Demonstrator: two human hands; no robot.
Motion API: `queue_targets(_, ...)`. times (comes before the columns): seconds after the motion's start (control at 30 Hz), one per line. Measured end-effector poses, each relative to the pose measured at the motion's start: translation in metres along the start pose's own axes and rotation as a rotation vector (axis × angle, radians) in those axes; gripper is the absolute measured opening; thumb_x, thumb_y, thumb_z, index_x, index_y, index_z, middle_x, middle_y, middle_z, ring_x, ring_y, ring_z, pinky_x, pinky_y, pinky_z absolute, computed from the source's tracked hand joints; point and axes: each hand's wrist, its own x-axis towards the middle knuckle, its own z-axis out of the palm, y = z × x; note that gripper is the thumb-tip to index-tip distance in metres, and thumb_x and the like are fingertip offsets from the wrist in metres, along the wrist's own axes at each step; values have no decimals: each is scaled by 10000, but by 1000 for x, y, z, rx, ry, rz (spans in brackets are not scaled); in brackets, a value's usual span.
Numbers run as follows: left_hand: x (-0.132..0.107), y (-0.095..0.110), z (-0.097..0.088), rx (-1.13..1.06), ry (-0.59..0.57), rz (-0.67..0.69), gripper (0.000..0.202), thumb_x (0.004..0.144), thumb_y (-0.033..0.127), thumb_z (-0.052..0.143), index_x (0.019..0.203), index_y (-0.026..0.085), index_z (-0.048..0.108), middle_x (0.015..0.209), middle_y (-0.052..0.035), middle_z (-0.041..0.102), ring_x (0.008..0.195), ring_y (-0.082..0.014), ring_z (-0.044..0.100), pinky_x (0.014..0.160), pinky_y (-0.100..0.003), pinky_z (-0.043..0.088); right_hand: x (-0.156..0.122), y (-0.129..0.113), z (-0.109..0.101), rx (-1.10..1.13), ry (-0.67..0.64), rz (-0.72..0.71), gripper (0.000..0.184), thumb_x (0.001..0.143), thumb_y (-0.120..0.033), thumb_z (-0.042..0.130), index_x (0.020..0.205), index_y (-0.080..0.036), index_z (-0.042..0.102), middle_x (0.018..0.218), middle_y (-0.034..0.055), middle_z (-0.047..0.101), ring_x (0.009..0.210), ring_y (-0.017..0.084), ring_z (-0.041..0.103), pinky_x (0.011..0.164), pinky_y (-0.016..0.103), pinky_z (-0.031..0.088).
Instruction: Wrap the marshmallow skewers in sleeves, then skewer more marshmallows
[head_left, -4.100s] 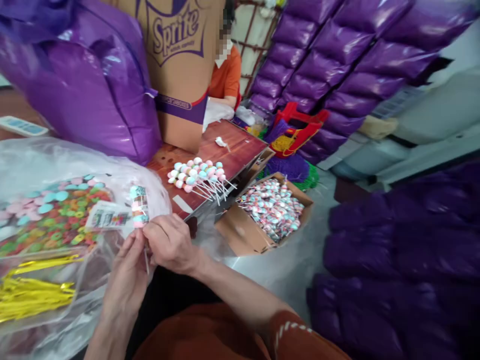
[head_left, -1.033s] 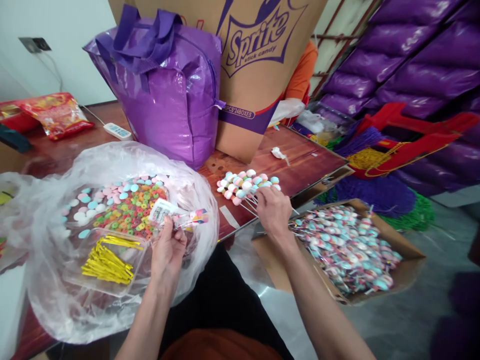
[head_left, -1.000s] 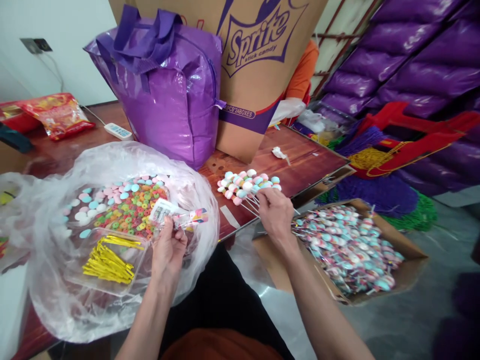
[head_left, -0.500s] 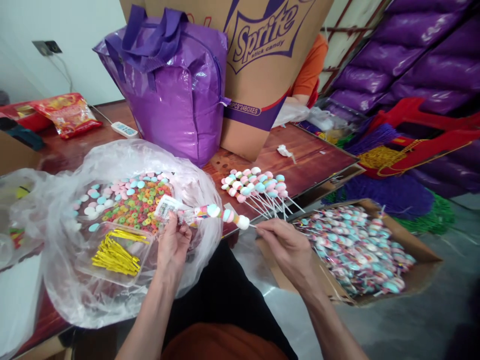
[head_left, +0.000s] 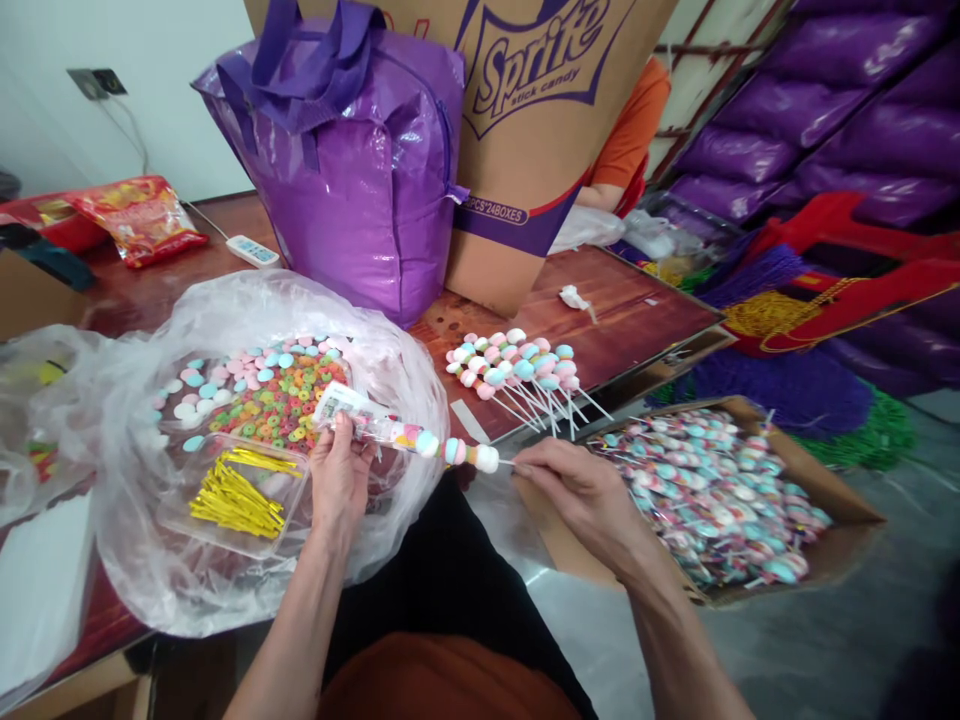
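My right hand (head_left: 574,490) pinches the white stick of a candy skewer (head_left: 454,451), which points left with its pink, white, blue and orange pieces. A clear printed wrapper (head_left: 352,408) is held at its end by the closed fingers of my left hand (head_left: 341,475). The skewer's tip lies partly inside this wrapper; how deep is hard to make out. Just beyond my right hand, a pile of unwrapped candy skewers (head_left: 517,362) rests on the table, sticks toward me. Beneath my left hand is a plastic box of yellow twist ties (head_left: 240,495).
A clear plastic sheet (head_left: 142,590) holds loose marshmallows (head_left: 202,400) and candy rings (head_left: 292,400). On my right stands a carton (head_left: 832,560) full of wrapped skewers. A purple bag (head_left: 352,190) and tall carton (head_left: 495,270) stand behind. Someone's orange sleeve (head_left: 637,125) shows beyond.
The skewer has moved left, farther into the wrapper, with my right hand still on its stick. My left hand keeps its grip on the wrapper. The view has shifted slightly.
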Motion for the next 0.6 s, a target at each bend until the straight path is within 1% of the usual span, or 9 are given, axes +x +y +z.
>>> queue_targets(0.1, -1, -1, 0, 9, -4, -9, 399, 592, 378, 915, 825, 176, 663, 768, 46, 684, 658, -85, 631, 620, -214, 508, 0, -1, -1, 21, -9, 43, 212, 956, -294, 563, 836, -229, 724, 773, 25, 679, 723, 182, 614, 686, 306, 445)
queue_targets(0.2, -3, -2, 1, 22, -22, 9, 403, 572, 373, 923, 800, 176, 656, 770, 46, 680, 664, -90, 628, 622, -218, 518, 0, -1, -1, 29, 2, 49, 209, 951, -296, 568, 831, -229, 725, 769, 23, 676, 719, 179, 614, 689, 301, 447)
queue_targets(0.27, -4, -2, 3, 43, -31, 37, 395, 569, 376, 923, 760, 171, 643, 749, 49, 669, 658, -88, 619, 623, -218, 523, 0, -1, 0, 27, 17, 43, 204, 950, -288, 571, 831, -230, 726, 769, 18, 676, 719, 174, 616, 693, 296, 447)
queue_targets(0.4, -4, -4, 5, 96, -49, 131, 374, 600, 398, 900, 712, 160, 634, 721, 44, 655, 668, -87, 615, 673, -226, 540, 0, -4, 4, 41, 42, 5, 179, 944, -256, 584, 837, -231, 725, 768, 7, 680, 724, 162, 623, 699, 280, 450)
queue_targets(0.5, -4, -6, 4, 124, -46, 147, 369, 623, 416, 881, 707, 163, 626, 693, 50, 634, 632, -80, 598, 640, -212, 519, 0, -8, 9, 89, 75, 2, 164, 936, -230, 597, 827, -222, 719, 763, 2, 684, 700, 149, 623, 672, 260, 453)
queue_targets(0.6, -5, -8, 5, 165, -38, 143, 374, 634, 440, 867, 722, 165, 629, 712, 41, 643, 636, -87, 603, 620, -213, 508, 0, -10, 17, 131, 84, 5, 173, 936, -218, 600, 805, -217, 713, 748, -3, 678, 674, 137, 611, 651, 245, 450)
